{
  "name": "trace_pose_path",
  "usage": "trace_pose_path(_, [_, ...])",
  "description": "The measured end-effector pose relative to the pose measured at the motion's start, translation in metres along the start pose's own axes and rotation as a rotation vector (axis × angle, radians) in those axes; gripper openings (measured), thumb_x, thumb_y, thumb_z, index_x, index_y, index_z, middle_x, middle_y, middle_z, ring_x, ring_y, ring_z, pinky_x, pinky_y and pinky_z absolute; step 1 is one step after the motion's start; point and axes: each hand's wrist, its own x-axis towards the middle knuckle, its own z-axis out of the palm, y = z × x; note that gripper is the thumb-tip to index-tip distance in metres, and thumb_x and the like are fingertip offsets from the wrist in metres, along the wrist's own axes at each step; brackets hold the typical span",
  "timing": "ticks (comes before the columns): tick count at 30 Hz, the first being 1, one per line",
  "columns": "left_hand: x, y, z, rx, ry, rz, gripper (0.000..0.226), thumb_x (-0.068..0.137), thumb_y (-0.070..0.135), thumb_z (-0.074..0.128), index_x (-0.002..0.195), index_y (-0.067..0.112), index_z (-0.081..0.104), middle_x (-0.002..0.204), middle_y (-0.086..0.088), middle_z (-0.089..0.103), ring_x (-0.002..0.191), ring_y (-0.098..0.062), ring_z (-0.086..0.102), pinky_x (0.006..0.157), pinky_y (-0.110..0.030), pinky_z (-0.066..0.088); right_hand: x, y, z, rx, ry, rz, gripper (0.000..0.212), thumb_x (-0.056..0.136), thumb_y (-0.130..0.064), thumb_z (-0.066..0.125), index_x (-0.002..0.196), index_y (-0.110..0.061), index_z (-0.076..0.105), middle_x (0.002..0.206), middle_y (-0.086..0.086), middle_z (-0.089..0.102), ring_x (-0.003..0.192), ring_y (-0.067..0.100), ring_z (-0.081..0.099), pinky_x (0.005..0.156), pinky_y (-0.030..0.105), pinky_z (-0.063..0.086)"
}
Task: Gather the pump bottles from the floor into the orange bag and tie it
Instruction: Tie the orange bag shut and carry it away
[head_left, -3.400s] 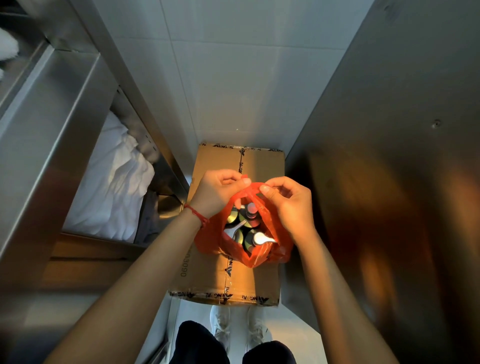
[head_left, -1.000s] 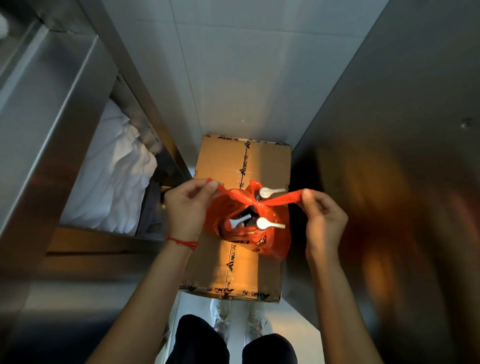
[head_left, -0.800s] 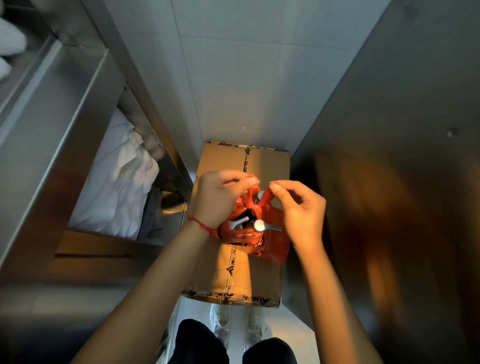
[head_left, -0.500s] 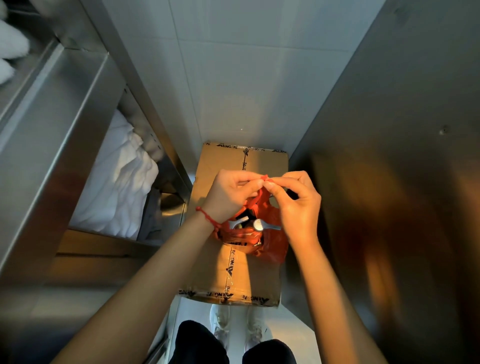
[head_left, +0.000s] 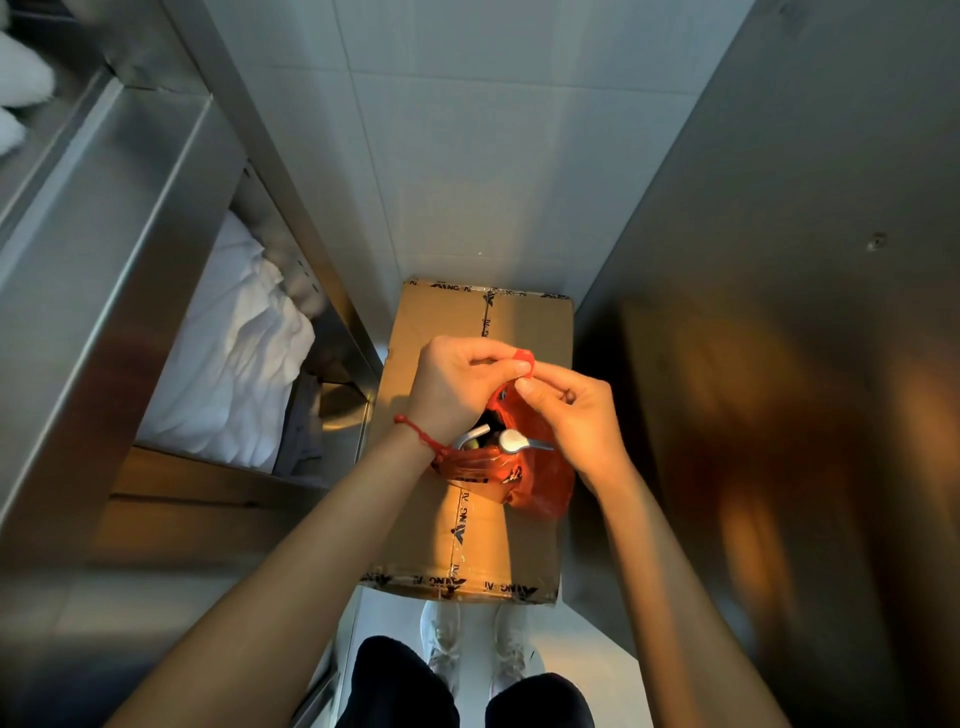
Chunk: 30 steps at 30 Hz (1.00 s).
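The orange bag (head_left: 540, 483) sits on a taped cardboard box (head_left: 467, 551). Pump bottles (head_left: 511, 441) stand inside it, with white pump heads poking out of the half-closed mouth. My left hand (head_left: 457, 384) pinches one orange handle strip at its fingertips, just above the bag. My right hand (head_left: 571, 415) pinches the other strip directly beside it, so both sets of fingertips meet over the bag's top. The bottles' bodies are hidden by the bag and my hands.
A steel shelf unit (head_left: 104, 291) with folded white linen (head_left: 234, 353) rises on the left. A steel wall panel (head_left: 779, 364) closes the right side. Pale floor tiles (head_left: 467, 156) run beyond the box. My shoes (head_left: 478, 644) stand at the box's near edge.
One second ago my hands pulled the two handle strips wide apart. They have since come together over the bag, fingertips touching, with the strips crossed between them.
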Motion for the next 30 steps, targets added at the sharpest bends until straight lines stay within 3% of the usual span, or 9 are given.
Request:
trace_pose_path(7, [-0.005, 0.011, -0.003, 0.07, 0.012, 0.076, 0.009, 0.075, 0.001, 0.067, 0.082, 0.003, 0.072, 0.079, -0.008, 0.071, 0.071, -0.01, 0.066, 0.068, -0.015, 0.052, 0.001, 0.002, 0.007, -0.075, -0.045, 0.066, 0.019, 0.078, -0.002, 0.066, 0.073, -0.019, 0.073, 0.061, -0.011, 0.071, 0.06, 0.001, 0.063, 0.058, 0.014, 0.048])
trace_pose_path(10, [-0.008, 0.014, -0.003, 0.003, 0.073, 0.033, 0.012, 0.075, 0.001, 0.067, 0.084, 0.006, 0.072, 0.078, -0.011, 0.072, 0.068, -0.018, 0.067, 0.062, -0.025, 0.054, -0.001, -0.002, 0.01, -0.016, -0.05, 0.094, 0.022, 0.077, -0.002, 0.066, 0.065, -0.019, 0.075, 0.059, -0.01, 0.071, 0.057, 0.002, 0.065, 0.055, 0.014, 0.049])
trace_pose_path(12, [-0.009, 0.013, -0.006, 0.009, 0.12, 0.042, 0.015, 0.076, 0.002, 0.067, 0.087, 0.011, 0.071, 0.078, -0.01, 0.071, 0.064, -0.012, 0.065, 0.059, -0.022, 0.052, -0.003, -0.003, 0.012, -0.007, -0.031, 0.11, 0.016, 0.077, -0.006, 0.068, 0.067, -0.015, 0.075, 0.06, -0.006, 0.072, 0.058, 0.008, 0.066, 0.059, 0.019, 0.053])
trace_pose_path(14, [-0.012, 0.008, -0.011, 0.083, 0.122, 0.099, 0.016, 0.079, 0.004, 0.065, 0.093, 0.01, 0.07, 0.085, -0.007, 0.071, 0.071, 0.0, 0.063, 0.065, -0.011, 0.05, -0.005, -0.003, 0.015, -0.005, -0.002, 0.141, 0.013, 0.078, -0.009, 0.068, 0.068, -0.012, 0.074, 0.06, -0.002, 0.072, 0.059, 0.013, 0.066, 0.065, 0.027, 0.055])
trace_pose_path(16, [-0.018, 0.0, -0.019, 0.183, 0.103, 0.134, 0.021, 0.083, 0.01, 0.062, 0.104, 0.009, 0.067, 0.098, -0.005, 0.069, 0.088, 0.001, 0.062, 0.079, -0.011, 0.047, -0.01, -0.002, 0.016, 0.028, 0.04, 0.19, 0.014, 0.079, -0.011, 0.067, 0.066, -0.012, 0.074, 0.061, 0.0, 0.073, 0.059, 0.016, 0.065, 0.069, 0.031, 0.056])
trace_pose_path(21, [-0.043, -0.025, -0.033, 0.557, 0.044, 0.074, 0.04, 0.089, 0.02, 0.054, 0.127, 0.01, 0.049, 0.132, -0.016, 0.053, 0.126, -0.025, 0.043, 0.104, -0.037, 0.032, -0.022, -0.007, 0.017, 0.114, 0.089, 0.27, 0.016, 0.08, -0.011, 0.066, 0.066, -0.009, 0.073, 0.061, 0.003, 0.073, 0.058, 0.016, 0.067, 0.068, 0.031, 0.057])
trace_pose_path(26, [-0.074, -0.033, -0.045, 0.746, 0.026, 0.082, 0.044, 0.091, 0.022, 0.049, 0.132, 0.01, 0.04, 0.14, -0.013, 0.044, 0.134, -0.024, 0.032, 0.11, -0.036, 0.015, -0.038, -0.012, 0.019, 0.103, 0.096, 0.293, 0.02, 0.08, -0.012, 0.066, 0.062, -0.011, 0.074, 0.06, 0.001, 0.073, 0.056, 0.012, 0.067, 0.06, 0.022, 0.056])
trace_pose_path(28, [-0.088, -0.032, -0.049, 0.766, 0.032, 0.063, 0.044, 0.091, 0.022, 0.048, 0.132, 0.01, 0.04, 0.14, -0.013, 0.043, 0.134, -0.025, 0.031, 0.112, -0.039, 0.016, -0.047, -0.013, 0.02, 0.095, 0.091, 0.304, 0.02, 0.08, -0.012, 0.065, 0.062, -0.013, 0.075, 0.061, 0.001, 0.073, 0.06, 0.015, 0.067, 0.069, 0.029, 0.056])
trace_pose_path(30, [-0.103, -0.029, -0.051, 0.782, 0.057, 0.051, 0.043, 0.091, 0.021, 0.049, 0.131, 0.008, 0.042, 0.139, -0.015, 0.045, 0.133, -0.027, 0.034, 0.112, -0.045, 0.022, -0.057, -0.014, 0.021, 0.119, 0.093, 0.32, 0.02, 0.08, -0.01, 0.065, 0.062, -0.011, 0.074, 0.061, 0.002, 0.073, 0.059, 0.014, 0.067, 0.067, 0.029, 0.056])
